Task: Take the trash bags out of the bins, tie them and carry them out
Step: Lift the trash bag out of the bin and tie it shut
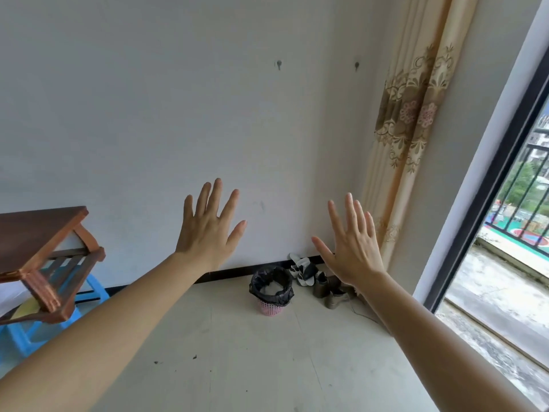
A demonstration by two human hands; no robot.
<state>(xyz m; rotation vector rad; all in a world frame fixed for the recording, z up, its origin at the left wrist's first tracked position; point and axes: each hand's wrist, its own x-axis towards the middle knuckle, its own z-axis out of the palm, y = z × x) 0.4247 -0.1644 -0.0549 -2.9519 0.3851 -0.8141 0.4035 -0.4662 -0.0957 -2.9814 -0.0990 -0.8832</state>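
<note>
A small pink lattice bin [269,307] stands on the floor near the far wall, lined with a black trash bag [271,285] folded over its rim; some pale rubbish lies inside. My left hand [208,230] is raised in front of me with fingers spread and straight, holding nothing, up and left of the bin. My right hand [353,245] is raised the same way, fingers spread, up and right of the bin. Both hands are well short of the bin.
Several shoes and slippers [315,278] lie in the corner right of the bin. A brown wooden table [38,257] and a blue plastic stool [89,292] stand at the left. A beige curtain [410,129] hangs by the open balcony door [487,203] on the right.
</note>
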